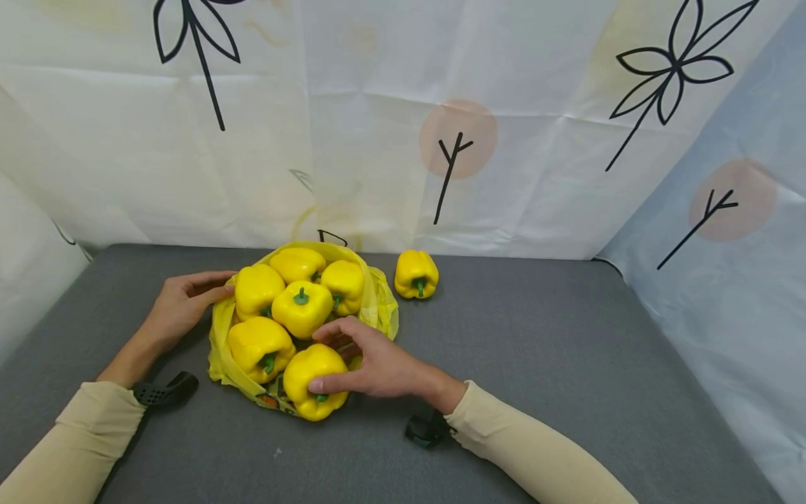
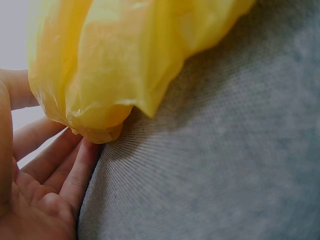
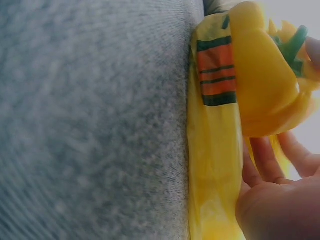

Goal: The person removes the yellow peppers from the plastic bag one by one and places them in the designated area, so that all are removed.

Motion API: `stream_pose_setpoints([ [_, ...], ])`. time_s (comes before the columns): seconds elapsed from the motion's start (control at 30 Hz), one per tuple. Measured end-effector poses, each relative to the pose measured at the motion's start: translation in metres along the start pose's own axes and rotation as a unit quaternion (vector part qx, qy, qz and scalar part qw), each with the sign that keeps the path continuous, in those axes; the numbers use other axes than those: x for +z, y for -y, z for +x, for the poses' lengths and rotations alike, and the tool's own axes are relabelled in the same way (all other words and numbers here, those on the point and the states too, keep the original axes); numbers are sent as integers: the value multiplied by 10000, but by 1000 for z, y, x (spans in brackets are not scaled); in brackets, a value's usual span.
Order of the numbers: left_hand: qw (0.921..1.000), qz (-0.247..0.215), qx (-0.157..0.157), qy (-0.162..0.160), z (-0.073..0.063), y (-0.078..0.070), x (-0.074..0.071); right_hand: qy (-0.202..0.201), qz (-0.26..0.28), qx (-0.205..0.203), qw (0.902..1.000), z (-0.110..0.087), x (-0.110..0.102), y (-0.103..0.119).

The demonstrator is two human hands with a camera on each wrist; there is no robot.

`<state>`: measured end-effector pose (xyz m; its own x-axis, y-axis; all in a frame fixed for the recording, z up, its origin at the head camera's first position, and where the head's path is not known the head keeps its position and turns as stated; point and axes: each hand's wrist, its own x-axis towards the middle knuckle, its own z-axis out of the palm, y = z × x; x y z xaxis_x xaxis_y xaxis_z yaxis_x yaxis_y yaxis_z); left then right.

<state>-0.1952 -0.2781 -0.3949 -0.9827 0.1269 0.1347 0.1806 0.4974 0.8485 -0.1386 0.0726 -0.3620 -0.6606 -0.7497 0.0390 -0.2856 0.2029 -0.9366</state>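
A yellow plastic bag [image 1: 220, 353] with a wide-open mouth lies on the grey table, full of several yellow bell peppers with green stems. My left hand [image 1: 178, 308] pinches the bag's left rim between thumb and fingers. In the left wrist view, the crumpled bag [image 2: 110, 65] hangs over the fingers of that hand [image 2: 45, 195]. With my right hand [image 1: 380, 360] I grip the front yellow bell pepper [image 1: 308, 374] at the bag's near edge, thumb across it by the stem. The right wrist view shows this pepper [image 3: 262, 75] above the bag's printed side [image 3: 215, 145].
One more yellow bell pepper [image 1: 416, 274] stands outside the bag, to its right near the table's back edge. The grey tabletop [image 1: 535, 336] extends to the right. Patterned white cloth [image 1: 378, 140] hangs behind the table and along its sides.
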Motion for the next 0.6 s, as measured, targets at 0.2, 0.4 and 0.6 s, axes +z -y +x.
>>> stream_pose_setpoints([
  [0.2, 10000, -1, -19, -10, 1, 0, 0, 170, 67, 453, 9988, 0, -5, 1],
  [0.4, 10000, -26, 16, -4, 1, 2, 0, 512, 463, 358, 9970, 3, -8, -1],
  [0.6, 10000, 6, 99, 2, 1, 3, 0, 618, 663, 631, 9939, 2, -10, -1],
])
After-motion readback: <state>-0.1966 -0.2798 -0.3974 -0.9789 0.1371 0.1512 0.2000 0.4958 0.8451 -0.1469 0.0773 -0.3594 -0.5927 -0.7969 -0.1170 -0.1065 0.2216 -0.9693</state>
